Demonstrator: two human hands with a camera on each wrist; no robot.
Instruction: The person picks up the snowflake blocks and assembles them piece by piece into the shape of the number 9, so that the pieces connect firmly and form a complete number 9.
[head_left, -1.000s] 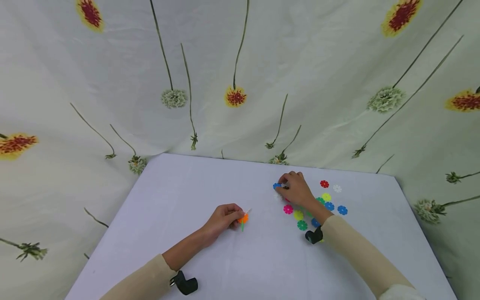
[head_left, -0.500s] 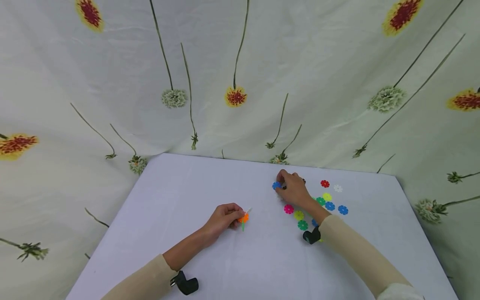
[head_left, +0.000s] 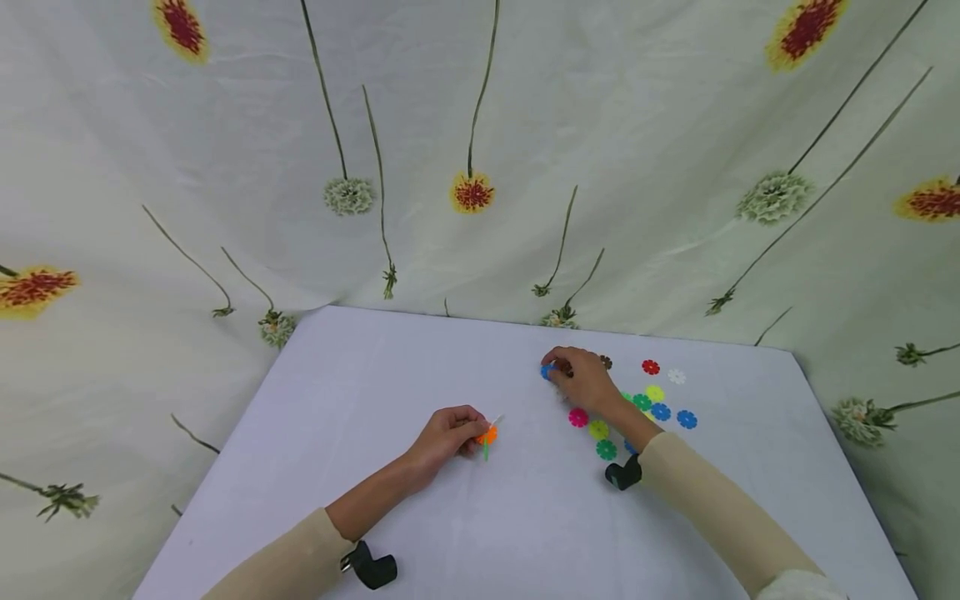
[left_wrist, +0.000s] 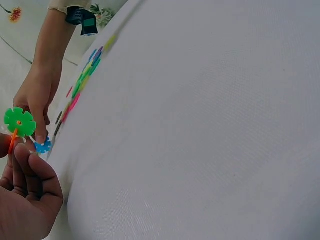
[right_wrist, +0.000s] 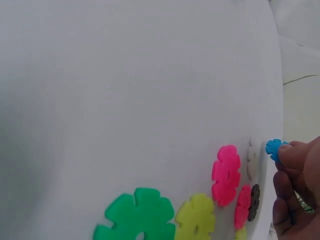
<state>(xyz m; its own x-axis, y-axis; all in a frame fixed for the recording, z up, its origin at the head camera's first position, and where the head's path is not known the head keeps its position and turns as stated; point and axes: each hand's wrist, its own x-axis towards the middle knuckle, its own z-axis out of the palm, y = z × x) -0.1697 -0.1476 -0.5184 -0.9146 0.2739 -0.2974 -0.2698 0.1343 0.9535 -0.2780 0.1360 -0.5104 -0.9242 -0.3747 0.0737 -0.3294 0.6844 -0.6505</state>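
My left hand (head_left: 444, 440) pinches an orange flower-shaped notched disc (head_left: 491, 435) between thumb and fingers. A green notched disc (left_wrist: 20, 121) is slotted onto it, and a white piece (head_left: 498, 421) sticks out at its upper right. At the far middle of the table, my right hand (head_left: 590, 382) pinches a blue notched disc (right_wrist: 273, 148) at its edge. Below that hand, a white disc (right_wrist: 252, 157), pink discs (right_wrist: 226, 175) and a dark brown disc (right_wrist: 254, 202) lie on the table. Some discs are partly hidden under the right forearm.
Several loose discs lie right of centre on the white table (head_left: 360, 375), among them a red one (head_left: 650, 367), a blue one (head_left: 687, 419) and a green one (head_left: 606, 450). A flower-printed cloth (head_left: 420, 242) hangs behind the table's far edge.
My right hand has shifted slightly left with the blue disc, and a brown disc now shows behind its knuckles. The left hand stays in place with its joined discs.
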